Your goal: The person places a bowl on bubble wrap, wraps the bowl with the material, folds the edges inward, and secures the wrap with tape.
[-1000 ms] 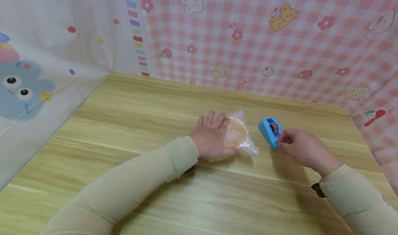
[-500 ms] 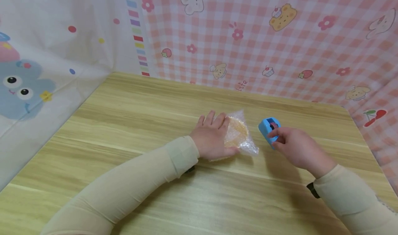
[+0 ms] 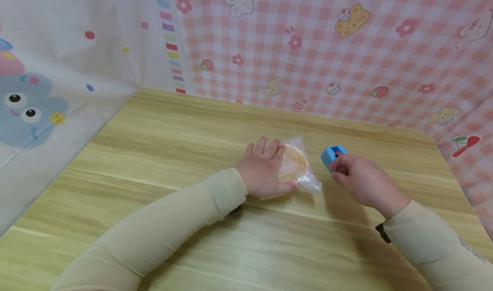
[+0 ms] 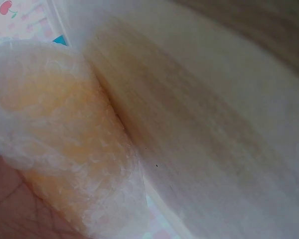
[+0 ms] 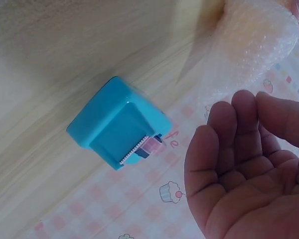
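A bubble-wrap parcel point(image 3: 293, 164) with something round and orange-yellow inside lies at mid-table. My left hand point(image 3: 262, 171) rests flat on its left part, fingers spread. In the left wrist view, the wrap point(image 4: 74, 124) bulges beside the palm. To the parcel's right stands a blue tape dispenser point(image 3: 328, 157) with a pinkish roll. Over its near end hovers my right hand point(image 3: 362, 177), hiding part of it in the head view. The right wrist view shows that hand's fingers point(image 5: 202, 154) loosely bent, apart from the dispenser point(image 5: 117, 122) and its toothed cutter, with nothing visible between them.
The wood-grain table point(image 3: 161, 145) carries both things. A pink checked cloth point(image 3: 308, 60) hangs behind it and along the right side, and a white cartoon-print cloth point(image 3: 104, 60) hangs at the left.
My right hand has moved a little left over the tape dispenser, covering more of it. Its fingers parted, then drew closer together. The left hand and parcel stay put.
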The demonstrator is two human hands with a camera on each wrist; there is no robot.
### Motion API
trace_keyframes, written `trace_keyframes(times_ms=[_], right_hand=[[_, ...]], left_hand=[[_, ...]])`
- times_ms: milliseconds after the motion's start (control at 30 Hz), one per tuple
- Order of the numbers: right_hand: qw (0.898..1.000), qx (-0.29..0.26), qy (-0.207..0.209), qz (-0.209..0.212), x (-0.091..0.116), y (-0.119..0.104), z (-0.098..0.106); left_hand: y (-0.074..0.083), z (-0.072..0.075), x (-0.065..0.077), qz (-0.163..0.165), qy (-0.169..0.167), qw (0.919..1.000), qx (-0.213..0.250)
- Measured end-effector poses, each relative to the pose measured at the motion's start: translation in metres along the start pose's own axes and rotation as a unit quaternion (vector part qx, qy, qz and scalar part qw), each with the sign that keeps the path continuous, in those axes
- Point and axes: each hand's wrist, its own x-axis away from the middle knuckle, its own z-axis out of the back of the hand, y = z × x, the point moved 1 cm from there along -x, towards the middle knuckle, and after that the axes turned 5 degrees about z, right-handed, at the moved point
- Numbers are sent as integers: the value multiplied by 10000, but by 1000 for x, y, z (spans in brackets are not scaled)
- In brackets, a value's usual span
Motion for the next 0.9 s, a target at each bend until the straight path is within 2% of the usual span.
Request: trace_keyframes(times_ms=[600,733,900], right_hand=[[9951,-61,883,440,-4,-16,-5],[9934,-146,981,577,-4,-19,-7],[9937,-160,904,643,-7,-24,-8]], left_hand=[[-1,0,1,-13,22,10000,-22],[0,0,1,-8,38,10000,-2],[0,0,0,8,42,10000,15]])
